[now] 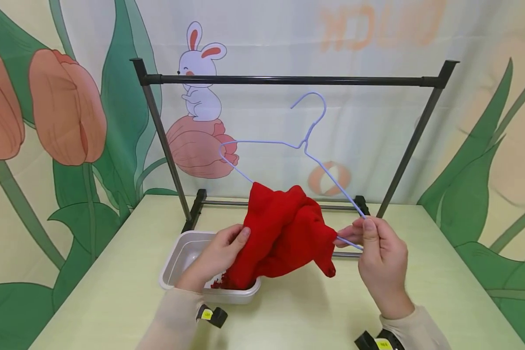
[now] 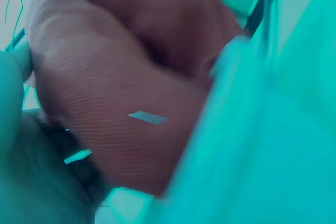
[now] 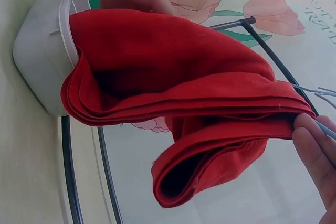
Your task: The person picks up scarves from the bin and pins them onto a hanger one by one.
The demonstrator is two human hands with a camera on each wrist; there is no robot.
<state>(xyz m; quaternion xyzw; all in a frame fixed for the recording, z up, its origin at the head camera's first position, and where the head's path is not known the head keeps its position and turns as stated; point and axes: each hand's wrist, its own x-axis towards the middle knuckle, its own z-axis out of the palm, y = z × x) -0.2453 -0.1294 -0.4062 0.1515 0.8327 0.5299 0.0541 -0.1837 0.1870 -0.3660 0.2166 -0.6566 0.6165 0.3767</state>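
Note:
A thick folded red cloth (image 1: 284, 228), possibly a garment, hangs between the two hands, its lower end in a white plastic basin (image 1: 240, 297). My left hand (image 1: 214, 255) pinches its left side, thumb on top. On the right, my right hand (image 1: 382, 257) grips the lower right corner of a thin lavender wire hanger (image 1: 325, 104), fingertips at the cloth's right edge. The hanger's lower bar runs into the cloth; its left arm goes behind it. In the right wrist view the layered hems of the cloth (image 3: 173, 66) show. Tinted brownish, the cloth (image 2: 115, 87) fills the left wrist view.
A black metal rack (image 1: 288, 80) with a top bar stands behind the hands on a pale table (image 1: 113, 272). The hanger's hook is below that bar in the head view. Behind the rack hangs a printed curtain (image 1: 262, 116) with tulips and a rabbit.

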